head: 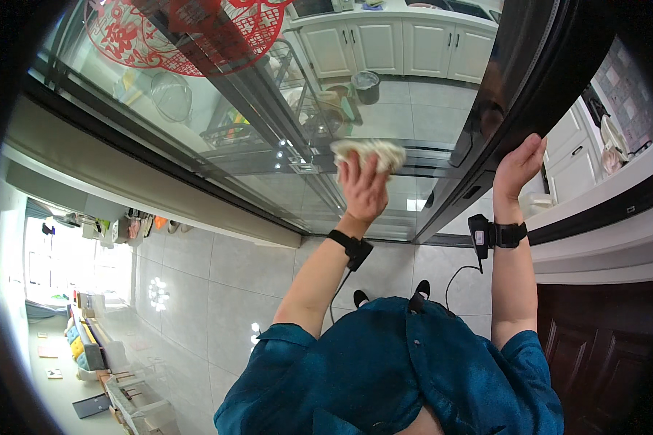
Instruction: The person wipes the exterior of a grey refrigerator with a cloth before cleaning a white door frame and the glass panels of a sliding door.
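In the middle of the head view, my left hand (364, 190) presses a crumpled whitish cloth (371, 154) against the glass pane of a dark-framed sliding door (397, 212). Its fingers are spread over the cloth. On the right, my right hand (521, 163) rests against the edge of the door's dark frame (481, 163), with the thumb side turned up; part of the fingers is hidden behind the frame. A red paper-cut decoration (239, 43) is on the glass at the upper left. Each wrist wears a black strap with a small device and a cable.
Behind the glass are white kitchen cabinets (378, 46), a grey bin (366, 89) and a wire rack (299, 70). A dark brown panelled door (593, 337) stands at the lower right. Grey floor tiles (239, 261) lie below, with a dining table (130, 402) at the lower left.
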Demonstrator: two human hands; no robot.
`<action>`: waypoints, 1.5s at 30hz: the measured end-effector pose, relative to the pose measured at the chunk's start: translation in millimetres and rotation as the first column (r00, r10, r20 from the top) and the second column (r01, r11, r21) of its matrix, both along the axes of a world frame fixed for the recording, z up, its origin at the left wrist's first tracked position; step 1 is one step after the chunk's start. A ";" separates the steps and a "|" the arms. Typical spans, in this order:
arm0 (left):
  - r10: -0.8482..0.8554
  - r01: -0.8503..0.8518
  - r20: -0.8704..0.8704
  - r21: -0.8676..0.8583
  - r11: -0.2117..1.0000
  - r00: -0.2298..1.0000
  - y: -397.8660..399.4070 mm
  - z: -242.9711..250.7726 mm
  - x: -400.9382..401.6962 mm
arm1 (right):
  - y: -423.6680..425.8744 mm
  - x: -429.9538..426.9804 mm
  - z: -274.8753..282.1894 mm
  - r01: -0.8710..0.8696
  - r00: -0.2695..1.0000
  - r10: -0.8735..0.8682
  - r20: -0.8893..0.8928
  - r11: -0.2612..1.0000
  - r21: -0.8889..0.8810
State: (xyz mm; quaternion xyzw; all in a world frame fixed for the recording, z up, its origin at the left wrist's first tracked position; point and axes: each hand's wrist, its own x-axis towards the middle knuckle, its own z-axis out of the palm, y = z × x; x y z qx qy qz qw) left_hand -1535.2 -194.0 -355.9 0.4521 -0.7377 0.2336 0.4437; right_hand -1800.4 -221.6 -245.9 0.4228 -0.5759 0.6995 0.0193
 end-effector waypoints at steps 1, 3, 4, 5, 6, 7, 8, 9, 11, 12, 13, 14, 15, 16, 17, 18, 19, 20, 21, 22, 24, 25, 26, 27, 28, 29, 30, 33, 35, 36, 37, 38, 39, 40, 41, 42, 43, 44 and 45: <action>-0.066 0.060 0.082 0.067 0.996 0.994 3.7 -23.7 5.7 | -2.2 -2.4 -1.4 0.010 0.999 -0.013 -0.046 0.998 -0.057; -0.105 0.069 0.215 0.165 0.984 0.971 12.7 -58.7 29.3 | -2.1 -3.0 -2.8 0.016 0.996 -0.026 -0.089 0.994 -0.111; -0.154 0.065 0.337 0.261 0.963 0.929 15.0 -62.8 39.6 | 0.3 -2.0 -1.6 -0.003 0.999 0.000 -0.055 0.998 -0.062; -0.157 0.068 0.336 0.262 0.963 0.928 14.1 -66.1 49.1 | 1.9 -1.3 -1.1 -0.025 1.000 0.024 -0.018 1.000 -0.015; -0.193 0.095 0.384 0.260 0.961 0.903 12.8 -64.9 56.3 | 2.5 -3.1 -2.1 -0.018 1.000 0.018 -0.019 1.000 -0.014; -0.226 0.121 0.432 0.258 0.959 0.873 10.4 -61.8 63.7 | 1.4 -4.8 -4.4 0.006 0.998 -0.008 -0.064 1.000 -0.026; -0.243 0.158 0.427 0.224 0.962 0.871 7.1 -58.1 71.4 | 0.6 -6.5 -5.4 0.030 0.994 -0.034 -0.108 0.999 -0.039; -0.248 0.162 0.430 0.226 0.960 0.868 4.3 -52.6 80.8 | 0.1 -7.0 -5.8 0.036 0.994 -0.039 -0.104 0.999 -0.037; -0.195 0.133 0.395 0.178 0.975 0.898 -0.9 -35.9 100.8 | 0.9 -2.5 -4.7 -0.003 0.997 -0.002 -0.077 0.998 -0.070; -0.146 0.119 0.376 0.093 0.988 0.915 -2.7 -20.0 104.5 | 1.3 -0.5 1.9 0.015 0.989 -0.041 -0.145 0.985 -0.172; -0.097 0.101 0.352 0.008 0.995 0.931 -5.8 -2.1 106.1 | -2.5 -4.9 -2.9 0.042 0.984 -0.071 -0.163 0.983 -0.179; -0.040 0.063 0.284 -0.074 0.995 0.958 -10.4 11.4 110.3 | -6.2 -7.2 -5.7 0.062 0.979 -0.097 -0.179 0.980 -0.190; 0.010 0.021 0.208 -0.149 0.989 0.978 -14.5 23.5 110.4 | -5.6 -2.5 -1.2 0.078 0.966 -0.135 -0.219 0.965 -0.249; 0.071 -0.050 0.144 -0.142 0.989 0.987 -14.0 43.1 101.5 | 0.3 6.0 7.8 0.017 0.980 -0.064 -0.190 0.971 -0.236; 0.118 -0.108 0.073 -0.132 0.985 0.990 -14.9 65.9 84.0 | 0.4 -2.5 -1.4 0.011 0.994 -0.021 -0.107 0.996 -0.092; 0.106 -0.096 0.078 -0.126 0.987 0.991 -14.5 84.9 68.7 | 1.6 -2.3 1.3 0.011 0.991 -0.027 -0.129 0.992 -0.123; 0.105 -0.103 0.003 -0.143 0.984 0.994 -16.3 98.8 50.0 | 2.0 -1.6 3.8 0.012 0.988 -0.036 -0.153 0.988 -0.153; 0.107 -0.117 -0.071 -0.163 0.980 0.992 -17.7 105.1 35.4 | 1.2 -2.8 4.4 0.021 0.988 -0.043 -0.149 0.989 -0.150; 0.104 -0.114 -0.066 -0.161 0.980 0.992 -19.1 103.4 26.5 | -0.6 -2.9 4.9 0.003 0.989 -0.026 -0.146 0.987 -0.158; 0.067 -0.057 0.055 -0.171 0.984 0.996 -20.5 100.5 17.8 | -0.7 -2.5 5.6 -0.015 0.989 -0.009 -0.145 0.986 -0.166; -0.042 0.077 0.247 -0.134 0.988 0.968 -22.6 82.0 3.7 | 2.6 0.6 9.7 -0.017 0.992 -0.004 -0.129 0.987 -0.163; -0.109 0.145 0.317 -0.090 0.985 0.942 -21.5 66.2 1.3 | 4.0 1.9 11.1 -0.029 0.993 0.010 -0.114 0.986 -0.162; -0.156 0.179 0.389 -0.024 0.984 0.908 -19.8 51.3 0.2 | 2.4 0.4 10.1 -0.016 0.991 -0.006 -0.135 0.987 -0.159; -0.214 0.216 0.452 0.047 0.975 0.866 -18.3 38.0 -2.8 | 1.0 -2.2 9.5 -0.003 0.991 -0.018 -0.133 0.987 -0.158; -0.221 0.225 0.456 0.047 0.973 0.862 -17.0 27.0 -2.5 | -0.2 -2.2 10.6 -0.008 0.988 -0.024 -0.155 0.979 -0.203; -0.267 0.242 0.543 0.119 0.963 0.796 -15.9 16.6 -1.6 | -0.3 -2.1 11.8 -0.013 0.984 -0.032 -0.178 0.969 -0.247; -0.315 0.251 0.618 0.192 0.949 0.720 -14.4 3.6 -0.2 | 1.7 -2.0 10.5 -0.030 0.987 -0.001 -0.159 0.980 -0.196; -0.268 0.226 0.756 0.162 0.960 0.596 -5.8 -25.8 6.2 | 1.0 -3.2 8.9 -0.041 0.981 0.000 -0.192 0.978 -0.206; -0.315 0.224 0.771 0.226 0.948 0.553 -7.8 -27.8 13.1 | 2.7 0.1 11.5 -0.047 0.988 0.016 -0.157 0.979 -0.196; -0.339 0.242 0.758 0.242 0.940 0.557 -10.9 -20.3 9.9 | 1.0 -2.3 9.5 -0.046 0.984 0.008 -0.178 0.976 -0.212; -0.360 0.254 0.745 0.259 0.932 0.561 -10.8 -7.0 5.5 | 0.5 -3.5 8.2 -0.050 0.980 0.003 -0.200 0.973 -0.226; -0.377 0.271 0.686 0.263 0.926 0.622 -13.7 6.6 0.2 | 0.3 -3.9 7.3 -0.040 0.982 0.003 -0.188 0.980 -0.194; -0.394 0.290 0.621 0.267 0.919 0.678 -15.9 28.7 -9.2 | 0.6 -4.0 7.1 -0.051 0.983 0.012 -0.185 0.977 -0.206; -0.367 0.261 0.564 0.262 0.929 0.740 -14.1 52.9 -19.7 | 1.6 -4.2 7.8 -0.057 0.985 0.023 -0.173 0.978 -0.199; -0.336 0.279 0.487 0.188 0.942 0.806 -14.9 72.4 -27.2 | 1.9 -0.9 8.9 -0.076 0.986 0.045 -0.159 0.978 -0.195; -0.294 0.285 0.417 0.086 0.955 0.860 -15.8 92.8 -41.7 | 2.5 -1.4 9.2 -0.070 0.988 0.042 -0.151 0.981 -0.182; -0.243 0.244 0.357 0.043 0.969 0.902 -16.4 108.5 -55.7 | 2.6 -4.0 9.0 -0.066 0.988 0.039 -0.151 0.982 -0.178; -0.237 0.257 0.308 -0.025 0.966 0.922 -18.7 121.8 -71.8 | 2.2 -8.2 7.9 -0.096 0.984 0.065 -0.165 0.977 -0.189; -0.221 0.253 0.261 -0.096 0.963 0.940 -19.6 129.9 -80.3 | 1.5 -7.3 9.0 -0.137 0.979 0.101 -0.175 0.969 -0.204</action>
